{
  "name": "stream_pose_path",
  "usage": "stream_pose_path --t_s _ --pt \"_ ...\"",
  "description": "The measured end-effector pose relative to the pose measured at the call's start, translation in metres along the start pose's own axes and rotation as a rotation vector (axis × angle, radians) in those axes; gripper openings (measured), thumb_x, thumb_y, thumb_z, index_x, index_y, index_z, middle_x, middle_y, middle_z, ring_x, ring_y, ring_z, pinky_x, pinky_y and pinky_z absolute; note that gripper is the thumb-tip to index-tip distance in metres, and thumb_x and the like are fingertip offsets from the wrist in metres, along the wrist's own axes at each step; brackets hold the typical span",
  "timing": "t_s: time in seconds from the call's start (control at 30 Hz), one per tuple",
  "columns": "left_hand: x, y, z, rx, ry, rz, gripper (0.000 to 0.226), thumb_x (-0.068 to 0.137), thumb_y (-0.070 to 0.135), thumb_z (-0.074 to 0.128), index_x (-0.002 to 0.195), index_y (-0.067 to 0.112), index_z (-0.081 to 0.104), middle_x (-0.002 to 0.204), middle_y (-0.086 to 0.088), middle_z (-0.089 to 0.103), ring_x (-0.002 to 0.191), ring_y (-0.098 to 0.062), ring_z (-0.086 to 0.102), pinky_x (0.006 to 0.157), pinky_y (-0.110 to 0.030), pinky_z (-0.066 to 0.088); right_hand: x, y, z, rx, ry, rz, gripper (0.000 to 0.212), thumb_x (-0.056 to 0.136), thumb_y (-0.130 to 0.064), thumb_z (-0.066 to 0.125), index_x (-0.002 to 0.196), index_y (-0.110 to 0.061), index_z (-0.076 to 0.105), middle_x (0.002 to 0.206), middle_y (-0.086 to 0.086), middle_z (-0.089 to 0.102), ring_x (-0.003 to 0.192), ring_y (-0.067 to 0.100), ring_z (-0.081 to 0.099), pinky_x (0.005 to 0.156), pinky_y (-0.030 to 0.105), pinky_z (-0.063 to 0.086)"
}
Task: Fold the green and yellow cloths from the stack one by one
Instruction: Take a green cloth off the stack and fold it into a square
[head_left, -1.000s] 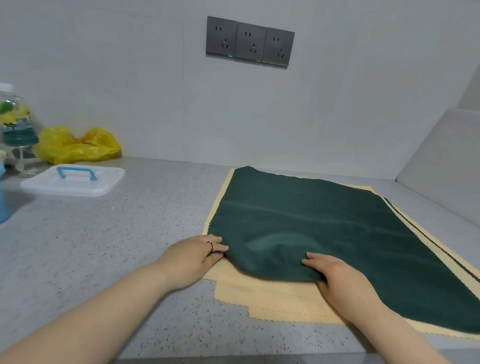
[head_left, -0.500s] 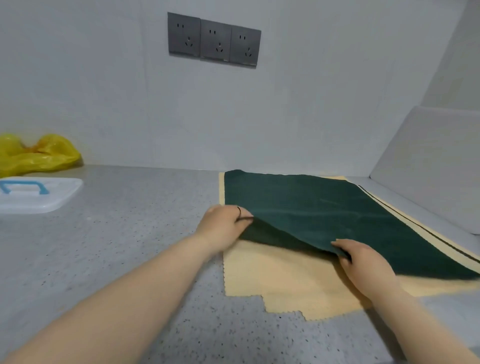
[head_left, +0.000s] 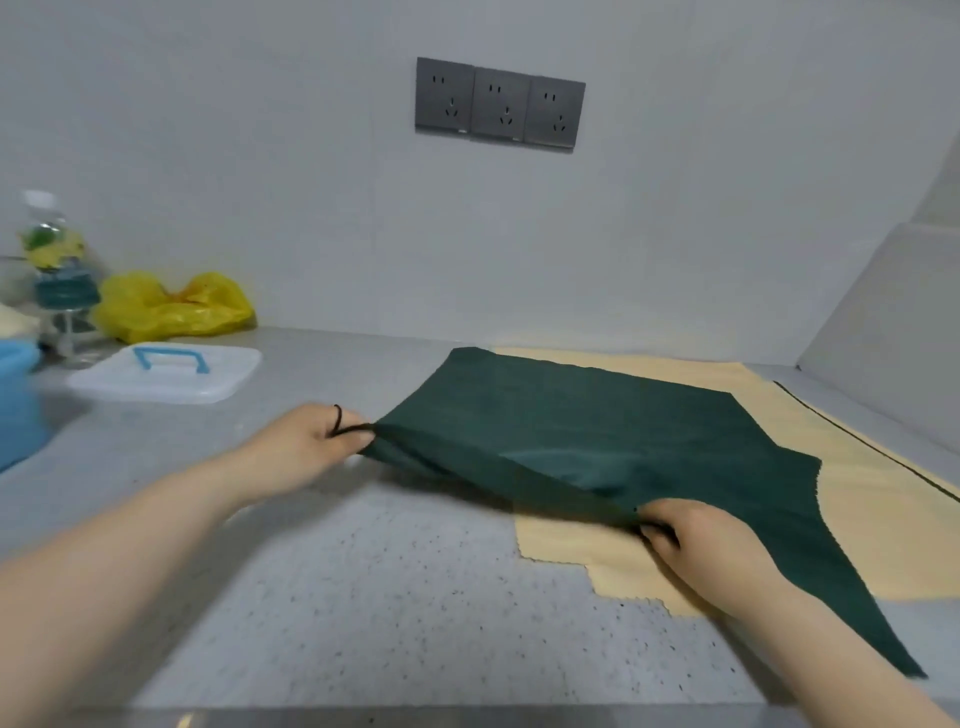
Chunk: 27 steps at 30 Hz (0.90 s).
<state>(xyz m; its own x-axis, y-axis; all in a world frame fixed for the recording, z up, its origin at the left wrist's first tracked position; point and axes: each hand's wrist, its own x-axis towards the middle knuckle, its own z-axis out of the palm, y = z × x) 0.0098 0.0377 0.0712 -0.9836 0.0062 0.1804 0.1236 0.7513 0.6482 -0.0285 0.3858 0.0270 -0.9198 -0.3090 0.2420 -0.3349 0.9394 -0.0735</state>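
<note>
I see green cloth (head_left: 597, 431) centre-right of frame, near edge raised off yellow cloths (head_left: 857, 493). Left hand (head_left: 306, 447) pinches edge mid-frame, right hand (head_left: 696, 540) pinches it lower right (far part lies flat). Held edge runs diagonally between hands; I judge fold goes toward upper frame.

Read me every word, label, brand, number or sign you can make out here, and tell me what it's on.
No text here can be read.
The bottle label: green and yellow print, too blurred to read.
The wall sockets: no lettering shows.
The yellow plastic bag: a reddish patch, too blurred to tell.
The white lid, green cloth and yellow cloths: plain, no marks.
</note>
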Motion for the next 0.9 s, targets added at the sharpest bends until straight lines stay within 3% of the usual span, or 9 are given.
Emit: stream_pose_path --t_s 0.13,0.27,0.4,0.5,0.57,0.63,0.73,0.83,0.9 --pt "-0.049 -0.039 -0.008 0.052 -0.059 -0.090 0.028 0.092 0.014 0.050 0.064 0.010 0.052 0.063 -0.001 0.053 0.060 -0.011 0.046 0.059 -0.016 0.035 0.004 -0.026 0.005 0.011 -0.017 -0.093 0.031 0.095 -0.027 0.041 0.121 -0.034 0.057 0.125 -0.021 0.056 0.117 0.003 0.050 0.087 0.014 0.038" --pt "-0.090 -0.064 -0.023 0.005 -0.003 -0.194 0.026 0.091 0.013 0.051 0.071 0.000 0.061 0.066 -0.005 0.062 0.062 -0.011 0.052 0.065 -0.020 0.038 0.007 -0.053 0.005 0.040 -0.074 -0.197 0.028 0.094 -0.029 0.044 0.116 -0.033 0.060 0.119 -0.019 0.061 0.109 0.006 0.054 0.082 0.018 0.041" --pt "-0.121 -0.072 -0.036 -0.058 0.087 -0.228 0.026 0.089 0.012 0.054 0.082 -0.012 0.062 0.078 -0.021 0.067 0.072 -0.021 0.059 0.074 -0.034 0.044 0.005 -0.071 -0.008 0.105 -0.119 -0.261 0.019 0.092 -0.030 0.049 0.100 -0.028 0.066 0.096 -0.014 0.067 0.088 0.007 0.058 0.066 0.018 0.037" --pt "-0.127 -0.069 -0.039 -0.102 0.111 -0.234 0.025 0.089 0.011 0.054 0.087 -0.012 0.063 0.086 -0.024 0.067 0.080 -0.032 0.063 0.084 -0.043 0.046 0.000 -0.076 -0.025 0.133 -0.224 -0.273 0.026 0.091 -0.026 0.051 0.067 -0.032 0.056 0.065 -0.013 0.054 0.057 0.001 0.046 0.054 0.013 0.034" --pt "-0.126 -0.067 -0.038 -0.141 0.090 -0.242 0.026 0.089 0.013 0.054 0.088 -0.011 0.064 0.086 -0.024 0.068 0.078 -0.029 0.063 0.082 -0.040 0.046 -0.004 -0.075 -0.038 0.197 -0.327 -0.247 0.034 0.090 -0.022 0.053 0.057 -0.028 0.046 0.056 -0.011 0.047 0.048 0.001 0.041 0.050 0.013 0.034" --pt "-0.124 -0.066 -0.036 -0.214 0.055 -0.259 0.022 0.089 0.011 0.054 0.084 -0.006 0.069 0.083 -0.019 0.071 0.075 -0.022 0.066 0.079 -0.033 0.048 -0.010 -0.070 -0.053 0.298 -0.460 -0.215 0.029 0.088 -0.019 0.056 0.059 -0.024 0.053 0.057 -0.012 0.051 0.048 -0.001 0.044 0.051 0.010 0.034" --pt "-0.118 -0.060 -0.034 -0.386 0.002 -0.288 0.025 0.088 0.004 0.052 0.077 0.010 0.073 0.078 -0.006 0.074 0.067 -0.011 0.069 0.061 -0.013 0.050 -0.018 -0.062 -0.075 0.419 -0.637 -0.149 0.028 0.084 -0.017 0.060 0.057 -0.027 0.062 0.060 -0.014 0.061 0.055 -0.002 0.053 0.058 0.012 0.040" --pt "-0.108 -0.057 -0.031 -0.341 0.000 -0.298 0.022 0.090 0.009 0.052 0.079 0.009 0.071 0.074 -0.002 0.074 0.063 -0.007 0.068 0.056 -0.009 0.047 -0.018 -0.048 -0.089 0.324 -0.676 -0.103 0.027 0.080 -0.019 0.063 0.054 -0.024 0.059 0.054 -0.013 0.056 0.050 0.000 0.050 0.053 0.012 0.037" --pt "-0.099 -0.057 -0.027 -0.273 0.030 -0.313 0.022 0.090 0.014 0.054 0.081 0.003 0.069 0.072 -0.003 0.073 0.065 -0.012 0.068 0.061 -0.015 0.048 -0.013 -0.037 -0.092 0.160 -0.663 -0.083 0.025 0.079 -0.021 0.063 0.056 -0.021 0.054 0.051 -0.011 0.048 0.047 0.002 0.041 0.050 0.013 0.032"
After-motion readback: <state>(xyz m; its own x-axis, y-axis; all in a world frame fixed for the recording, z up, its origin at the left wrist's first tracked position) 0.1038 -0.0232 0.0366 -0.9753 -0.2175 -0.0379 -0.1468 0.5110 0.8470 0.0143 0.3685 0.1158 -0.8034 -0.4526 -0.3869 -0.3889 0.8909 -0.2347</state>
